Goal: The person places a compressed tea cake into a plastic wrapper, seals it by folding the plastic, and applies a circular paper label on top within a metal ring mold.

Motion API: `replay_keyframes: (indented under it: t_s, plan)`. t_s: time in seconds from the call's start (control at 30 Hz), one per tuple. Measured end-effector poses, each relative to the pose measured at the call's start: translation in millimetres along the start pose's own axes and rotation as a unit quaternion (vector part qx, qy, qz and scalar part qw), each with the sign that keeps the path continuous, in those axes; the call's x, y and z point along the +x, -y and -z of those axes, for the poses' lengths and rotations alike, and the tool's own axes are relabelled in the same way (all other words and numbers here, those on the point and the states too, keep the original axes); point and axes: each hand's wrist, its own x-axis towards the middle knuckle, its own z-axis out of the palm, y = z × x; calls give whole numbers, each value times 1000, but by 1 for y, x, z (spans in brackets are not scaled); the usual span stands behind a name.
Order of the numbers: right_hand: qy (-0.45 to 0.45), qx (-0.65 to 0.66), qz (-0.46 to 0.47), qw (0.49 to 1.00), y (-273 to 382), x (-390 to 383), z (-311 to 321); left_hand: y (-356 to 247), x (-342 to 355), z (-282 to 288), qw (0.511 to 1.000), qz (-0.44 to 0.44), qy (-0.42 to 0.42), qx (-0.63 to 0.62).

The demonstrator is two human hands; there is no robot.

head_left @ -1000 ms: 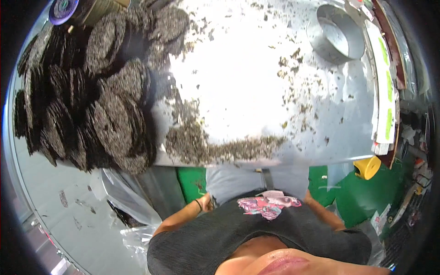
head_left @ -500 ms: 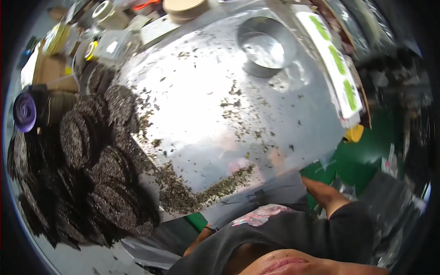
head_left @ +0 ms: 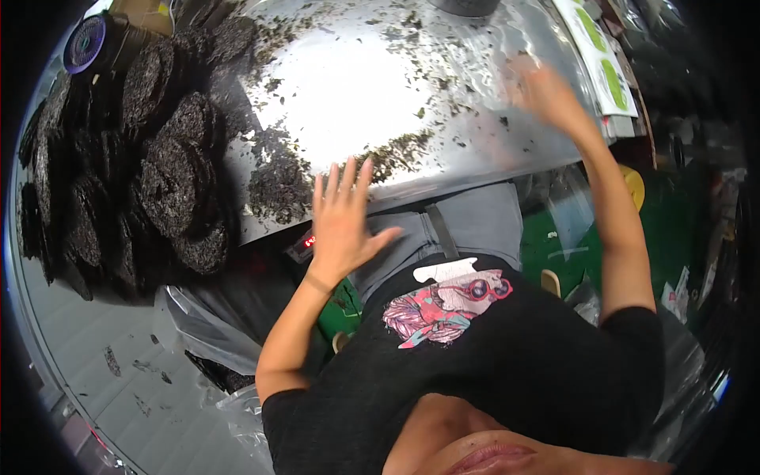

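My left hand [head_left: 342, 223] is open at the near edge of the metal tabletop [head_left: 475, 162], fingers spread and pointing away from me. Its fingertips are beside a ridge of dark, dry seaweed crumbs [head_left: 396, 154], and nothing is in it. My right hand [head_left: 545, 93] reaches over the right part of the tabletop, blurred by motion, so its fingers cannot be made out. More crumbs are scattered around a bright, glaring patch. A thicker heap of flakes [head_left: 279, 182] lies at the near left corner. Round, dark dried seaweed sheets [head_left: 170, 186] stand in stacks to the left.
A grey metal ring [head_left: 465, 6] is cut off by the top edge. White packs with green marks [head_left: 609, 79] line the right side. A small fan with a purple ring [head_left: 85, 43] stands behind the stacks. Clear plastic bags [head_left: 210, 324] hang below the table's left.
The view has tipped down toward my body. Both hands have come up to the table: the left to its near edge, the right over its right part.
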Motion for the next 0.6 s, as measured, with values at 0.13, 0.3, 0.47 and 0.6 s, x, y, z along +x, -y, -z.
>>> replay_keyframes:
  t_s: [0.13, 0.3, 0.47, 0.6]
  plan:
    - [-55, 134, -70, 987, 25, 129, 26, 19, 7, -75, 980, -41, 96, 168]
    - [35, 204, -141, 968, 21, 114, 18, 70, -4, -48, 969, -105, 152, 164]
    - [-138, 2, -132, 982, 18, 34, -72, 151, 3, -37, 974, -125, 182, 54]
    - [-320, -268, -74, 905, -16, 59, -190, 152, 43, -20, 968, -112, 150, 166]
